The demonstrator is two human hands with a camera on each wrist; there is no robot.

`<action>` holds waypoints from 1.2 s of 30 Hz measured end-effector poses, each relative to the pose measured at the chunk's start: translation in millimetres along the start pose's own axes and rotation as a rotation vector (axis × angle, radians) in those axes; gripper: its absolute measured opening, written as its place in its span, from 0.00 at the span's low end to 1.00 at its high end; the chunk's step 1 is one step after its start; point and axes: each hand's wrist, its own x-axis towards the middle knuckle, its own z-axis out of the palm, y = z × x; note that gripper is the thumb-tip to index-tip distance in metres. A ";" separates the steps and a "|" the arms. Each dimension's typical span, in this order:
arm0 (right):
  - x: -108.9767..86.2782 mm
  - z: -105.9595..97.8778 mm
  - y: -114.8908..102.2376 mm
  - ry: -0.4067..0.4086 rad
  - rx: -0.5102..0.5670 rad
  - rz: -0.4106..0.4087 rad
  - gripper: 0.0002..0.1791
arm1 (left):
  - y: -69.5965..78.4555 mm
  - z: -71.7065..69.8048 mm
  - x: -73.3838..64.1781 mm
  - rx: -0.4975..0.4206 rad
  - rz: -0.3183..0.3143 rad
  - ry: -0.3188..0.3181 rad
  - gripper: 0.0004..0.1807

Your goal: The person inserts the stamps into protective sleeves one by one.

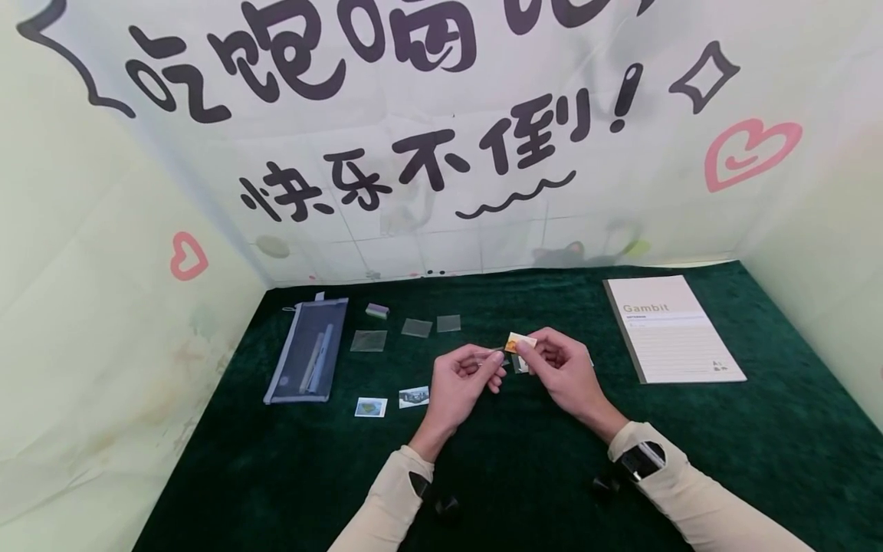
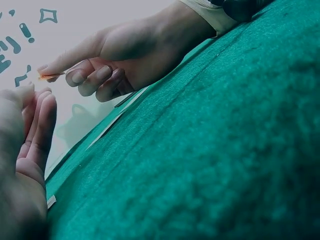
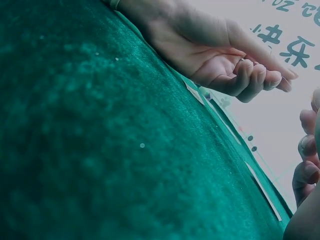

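Note:
My right hand (image 1: 569, 376) pinches a small stamp-like picture card (image 1: 519, 342) with an orange print between thumb and forefinger. Facing it, the left hand (image 1: 458, 383) has thumb and forefinger pressed together on a thin clear plastic piece (image 1: 491, 356), its edge close to the card. Just below the right fingers another small card (image 1: 521, 365) shows, partly hidden. Two more picture cards, one blue-green (image 1: 370, 407) and one grey-blue (image 1: 414, 396), lie left of the left hand. In the left wrist view the orange card (image 2: 49, 76) appears edge-on at the right fingertips.
Three clear plastic pieces (image 1: 369, 341) lie on the dark green cloth behind the left hand, near a small eraser-like block (image 1: 377, 310). A zipped mesh pencil pouch (image 1: 313, 360) with pens inside is at left, a notebook (image 1: 669, 330) at right. A printed curtain (image 1: 414, 245) stands behind.

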 end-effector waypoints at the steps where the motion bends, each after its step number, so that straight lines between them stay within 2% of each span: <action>1: 0.0 0.1 0.0 0.001 -0.001 0.000 0.03 | -0.1 0.0 0.0 -0.001 0.000 -0.001 0.14; 13: 0.3 0.6 2.2 -0.050 -0.017 0.010 0.03 | 0.7 -0.3 0.0 -0.003 0.000 -0.012 0.15; 26: 0.5 -0.6 -4.0 0.022 -0.005 -0.011 0.04 | -1.2 -0.6 1.5 -0.014 -0.020 -0.009 0.18; 36: 0.2 -0.6 -3.8 0.019 -0.027 -0.015 0.04 | -0.6 -0.5 0.8 -0.016 -0.017 -0.018 0.16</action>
